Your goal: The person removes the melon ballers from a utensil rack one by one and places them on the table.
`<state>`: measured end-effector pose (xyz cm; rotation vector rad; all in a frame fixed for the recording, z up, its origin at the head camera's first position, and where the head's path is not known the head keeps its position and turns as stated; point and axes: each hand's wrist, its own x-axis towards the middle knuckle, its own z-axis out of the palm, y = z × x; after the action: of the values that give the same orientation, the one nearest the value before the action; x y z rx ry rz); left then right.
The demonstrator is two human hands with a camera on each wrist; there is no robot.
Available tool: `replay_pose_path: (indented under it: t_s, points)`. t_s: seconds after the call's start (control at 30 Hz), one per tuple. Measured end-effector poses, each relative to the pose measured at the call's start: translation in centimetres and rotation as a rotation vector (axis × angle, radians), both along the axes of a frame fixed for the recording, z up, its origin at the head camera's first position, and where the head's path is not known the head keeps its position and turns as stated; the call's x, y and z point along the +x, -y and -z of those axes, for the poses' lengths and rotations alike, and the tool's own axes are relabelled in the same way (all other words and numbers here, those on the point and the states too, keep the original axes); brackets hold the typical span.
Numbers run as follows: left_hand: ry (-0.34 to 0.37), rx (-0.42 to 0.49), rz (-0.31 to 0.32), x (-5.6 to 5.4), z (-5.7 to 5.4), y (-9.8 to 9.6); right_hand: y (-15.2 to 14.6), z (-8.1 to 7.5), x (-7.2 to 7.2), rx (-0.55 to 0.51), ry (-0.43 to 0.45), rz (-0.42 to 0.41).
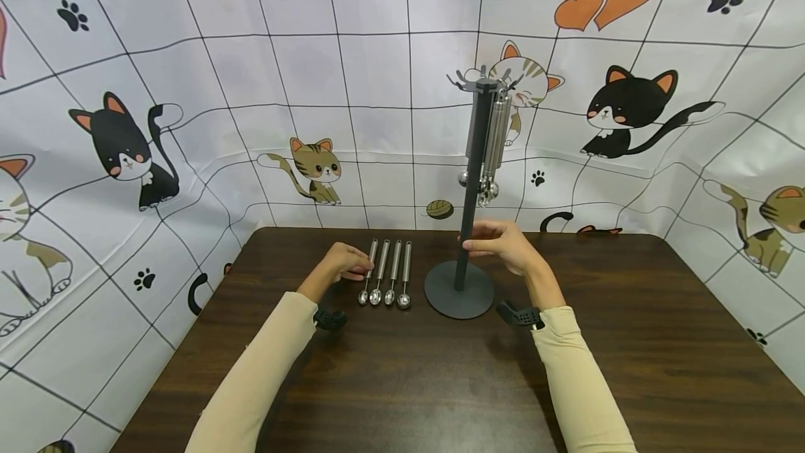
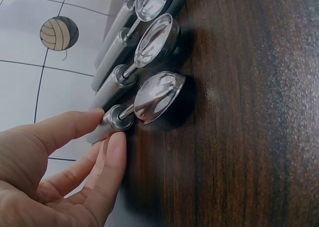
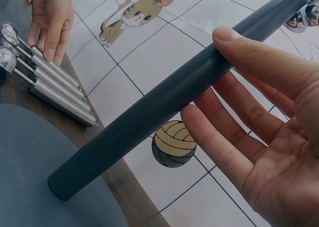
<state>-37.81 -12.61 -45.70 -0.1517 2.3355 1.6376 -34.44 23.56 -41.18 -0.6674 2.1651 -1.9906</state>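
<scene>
Four-in-a-row look applies to several steel melon ballers (image 1: 394,271) lying side by side, handles pointing away. My left hand (image 1: 344,261) is at the leftmost melon baller (image 2: 158,98), thumb and fingertips pinching its handle just behind the neck; its bowl rests close over the table. My right hand (image 1: 506,249) holds the dark grey pole (image 3: 144,112) of an upright utensil stand, thumb on the near side and fingers behind. The stand's round base (image 1: 443,297) sits flat on the table, right of the row.
Several steel utensils (image 1: 499,133) hang from hooks (image 1: 484,82) at the stand's top, mostly on its right side. The dark wooden table (image 1: 402,383) meets a white cat-print sheet (image 1: 377,75) behind it and at both sides.
</scene>
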Motion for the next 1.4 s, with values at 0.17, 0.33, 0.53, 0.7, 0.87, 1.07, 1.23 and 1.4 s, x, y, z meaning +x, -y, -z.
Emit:
replay_pose_path:
  t_s: [0.17,0.33,0.53,0.7,0.87,1.07,1.23,1.4]
  points:
    - [0.004,0.006,0.007,0.0,-0.1,0.0,0.0,-0.1,0.0,-0.001,-0.006,-0.004]
    - [0.006,0.005,0.013,-0.1,-0.2,0.1,0.0,-0.3,0.0,0.022,-0.014,0.001]
    - [0.01,0.003,0.01,0.1,-0.2,0.1,-0.2,-0.5,0.2,0.055,-0.049,-0.031]
    - [0.015,0.009,0.008,0.1,-0.2,0.1,-0.2,-0.7,0.4,0.063,-0.06,-0.054]
    - [0.01,0.02,-0.003,0.0,-0.2,0.2,-0.2,-0.7,0.2,0.058,-0.081,-0.059]
    - [-0.035,0.043,-0.025,-0.1,-0.3,0.3,-0.1,-0.5,0.3,0.045,-0.086,-0.031]
    - [-0.087,0.081,-0.058,-0.2,-0.5,0.2,0.1,-0.4,0.3,0.032,-0.085,0.002]
    - [-0.153,0.123,-0.077,-0.2,-1.5,-0.5,0.1,-0.1,0.2,0.013,-0.093,0.011]
